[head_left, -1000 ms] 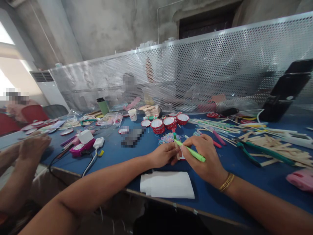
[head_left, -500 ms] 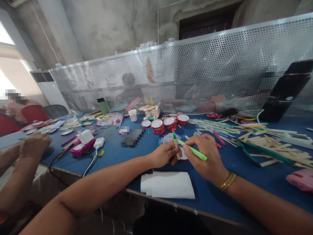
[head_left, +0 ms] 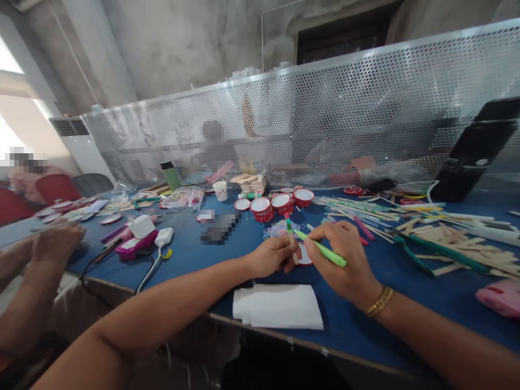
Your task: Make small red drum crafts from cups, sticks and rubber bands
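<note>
My left hand (head_left: pixel 271 255) is closed on a small red-and-white drum (head_left: pixel 304 255) with a thin stick (head_left: pixel 290 230) rising from it, on the blue table (head_left: pixel 195 254). My right hand (head_left: pixel 345 259) pinches a green marker (head_left: pixel 323 249), its tip pointing up-left beside the stick. A gold bracelet (head_left: pixel 378 301) is on the right wrist. A white folded cloth (head_left: pixel 278 306) lies just in front of both hands.
Red-rimmed drums (head_left: pixel 280 204) and coloured rubber bands (head_left: pixel 278 230) lie behind my hands. Wooden sticks (head_left: pixel 450 241), green pliers (head_left: pixel 430 252) and a pink object (head_left: pixel 499 297) lie right. A pink device with chargers (head_left: pixel 140 238) sits left. Another person's hands (head_left: pixel 49 244) work at far left. A perforated metal screen (head_left: pixel 325 114) stands behind.
My right hand and the green marker have shifted slightly to the right and up; the left hand stays put on the drum.
</note>
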